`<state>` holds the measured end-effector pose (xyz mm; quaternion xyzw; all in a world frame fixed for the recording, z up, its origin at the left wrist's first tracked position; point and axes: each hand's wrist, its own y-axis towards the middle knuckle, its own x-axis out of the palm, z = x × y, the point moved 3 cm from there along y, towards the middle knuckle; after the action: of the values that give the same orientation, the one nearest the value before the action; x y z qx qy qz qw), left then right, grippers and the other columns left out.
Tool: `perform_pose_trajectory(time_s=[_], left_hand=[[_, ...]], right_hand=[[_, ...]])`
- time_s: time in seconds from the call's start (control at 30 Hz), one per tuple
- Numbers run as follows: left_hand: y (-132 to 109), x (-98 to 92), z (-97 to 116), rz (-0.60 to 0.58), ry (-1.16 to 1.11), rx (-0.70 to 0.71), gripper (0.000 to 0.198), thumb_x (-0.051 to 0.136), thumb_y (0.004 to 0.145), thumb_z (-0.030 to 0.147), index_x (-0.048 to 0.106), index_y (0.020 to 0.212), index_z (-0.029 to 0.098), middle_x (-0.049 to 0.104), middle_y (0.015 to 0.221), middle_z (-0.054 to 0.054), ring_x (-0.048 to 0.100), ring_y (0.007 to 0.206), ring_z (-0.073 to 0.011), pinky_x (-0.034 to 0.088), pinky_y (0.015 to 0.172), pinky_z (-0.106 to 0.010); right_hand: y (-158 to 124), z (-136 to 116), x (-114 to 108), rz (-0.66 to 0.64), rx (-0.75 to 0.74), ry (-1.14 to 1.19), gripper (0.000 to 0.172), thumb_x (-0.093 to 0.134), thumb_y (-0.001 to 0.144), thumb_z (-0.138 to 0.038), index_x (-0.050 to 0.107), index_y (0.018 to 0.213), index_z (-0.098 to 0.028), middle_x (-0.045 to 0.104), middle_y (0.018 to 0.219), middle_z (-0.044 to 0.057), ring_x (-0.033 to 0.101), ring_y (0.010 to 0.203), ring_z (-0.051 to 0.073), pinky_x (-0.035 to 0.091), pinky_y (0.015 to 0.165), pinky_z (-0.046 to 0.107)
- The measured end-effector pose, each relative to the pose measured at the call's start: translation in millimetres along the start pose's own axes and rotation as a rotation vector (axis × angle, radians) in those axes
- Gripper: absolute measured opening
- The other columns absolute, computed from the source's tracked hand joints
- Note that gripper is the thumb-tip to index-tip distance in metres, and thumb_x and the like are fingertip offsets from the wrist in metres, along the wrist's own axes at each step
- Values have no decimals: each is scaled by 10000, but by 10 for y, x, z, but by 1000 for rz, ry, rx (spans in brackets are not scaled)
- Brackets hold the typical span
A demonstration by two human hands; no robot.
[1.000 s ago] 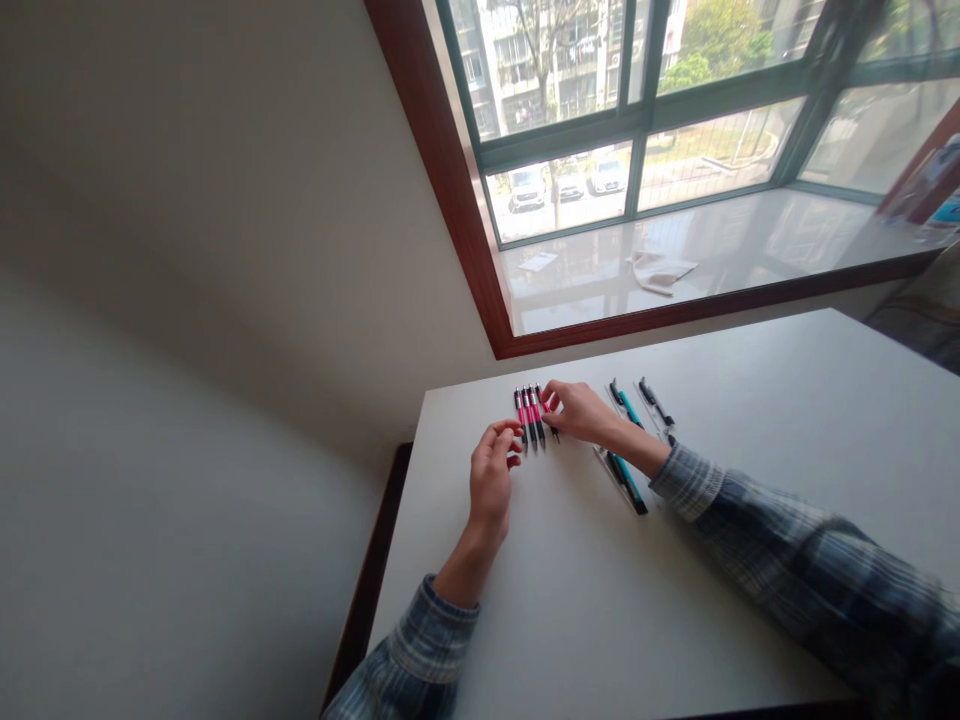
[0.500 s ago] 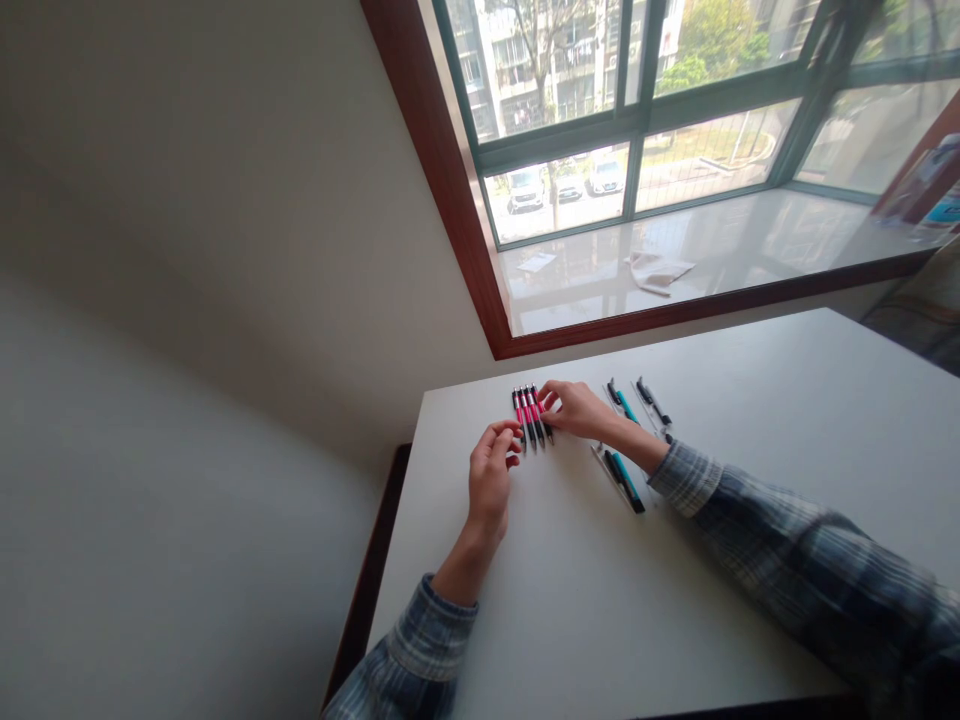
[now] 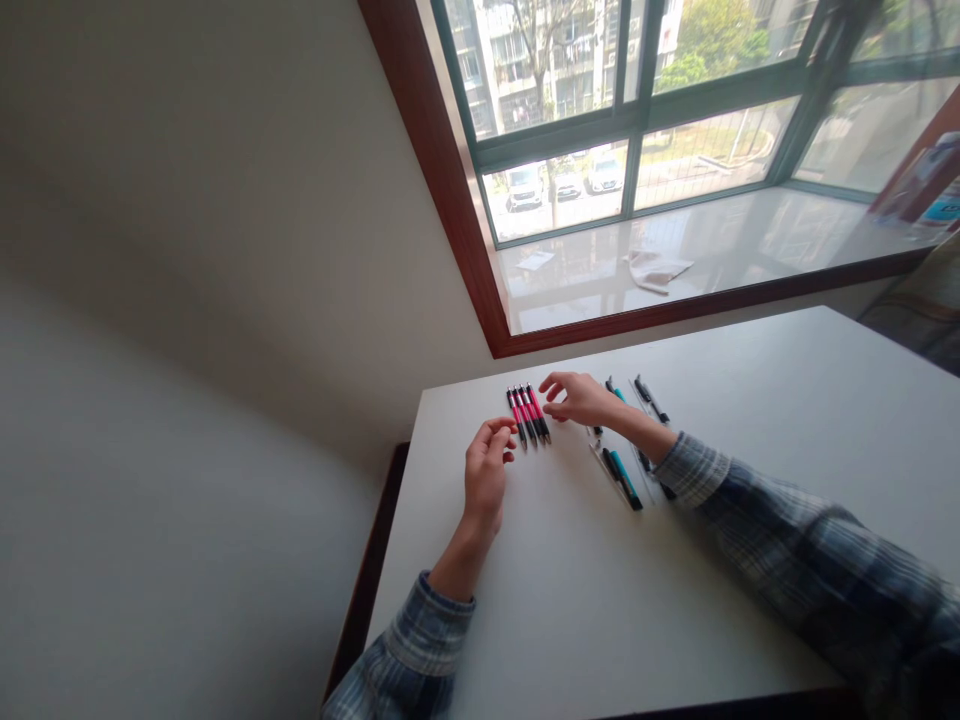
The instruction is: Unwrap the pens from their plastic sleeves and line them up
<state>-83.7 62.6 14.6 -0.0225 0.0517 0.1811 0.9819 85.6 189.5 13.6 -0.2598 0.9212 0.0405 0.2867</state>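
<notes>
Several pink-and-black pens [image 3: 529, 412] lie side by side in a tight row near the far left of the white table [image 3: 570, 600]. Against the lower left side of the row is my left hand [image 3: 487, 470], its fingers loosely bent, a little apart and holding nothing. My right hand [image 3: 579, 398] hovers just right of the row, thumb and fingers spread with nothing between them. Under and beside my right forearm lie disassembled pen parts: a teal-and-black pen barrel [image 3: 624, 478], thin refills and a black pen piece [image 3: 651, 398]. My arm hides some of these.
A wall [image 3: 225, 350] rises along the table's left side. Behind the table, a red-brown window frame [image 3: 499, 335] borders a glossy sill with a crumpled cloth [image 3: 656, 270] and a paper scrap [image 3: 535, 261] on it.
My right hand has let go of the rightmost pink pen and moved slightly right, its fingers opening. The row of pens now sits slanted a bit more. My left hand stays by it.
</notes>
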Motion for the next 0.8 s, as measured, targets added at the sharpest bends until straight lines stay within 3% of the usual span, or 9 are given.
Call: perform_pose_trajectory(time_s=[0.2, 0.37, 0.5, 0.67, 0.8], left_hand=[[27, -36, -89, -22, 441, 269, 261, 599, 921, 309, 691, 1162, 268, 706, 1257, -63, 630, 1020, -240, 492, 871, -361], [87, -32, -288, -55, 629, 303, 473, 603, 930, 320, 584, 1399, 261, 635, 1422, -104, 580, 1268, -310, 429, 1098, -480], [217, -73, -429, -70, 681, 293, 532, 603, 935, 328, 538, 1454, 234, 603, 1475, -128, 534, 1366, -315, 367, 1175, -508], [522, -143, -511, -88, 522, 138, 499, 538, 976, 340, 510, 1459, 217, 683, 1372, -137, 613, 1298, -266, 432, 1120, -446], [751, -93, -460, -119, 591, 153, 439, 514, 963, 292, 549, 1394, 214, 714, 1312, -119, 636, 1235, -264, 439, 1087, -433]], right_hand=[[41, 65, -413, 129, -80, -108, 178, 719, 913, -237, 745, 1080, -181, 794, 1026, 80, 739, 736, 155, 549, 612, 223], [57, 208, -682, 221, -106, -237, 156, 715, 901, -217, 780, 1040, -190, 792, 943, 61, 740, 827, 190, 551, 675, 261], [111, 367, -682, 246, -97, -384, 141, 723, 892, -182, 812, 999, -197, 794, 894, 58, 729, 832, 206, 536, 734, 285], [162, 483, -542, 191, -104, -478, 92, 770, 871, -204, 832, 938, -198, 808, 899, 68, 723, 829, 221, 510, 737, 279], [174, 492, -481, 202, -112, -505, 91, 758, 886, -200, 834, 935, -200, 815, 919, 73, 730, 851, 222, 496, 746, 269]])
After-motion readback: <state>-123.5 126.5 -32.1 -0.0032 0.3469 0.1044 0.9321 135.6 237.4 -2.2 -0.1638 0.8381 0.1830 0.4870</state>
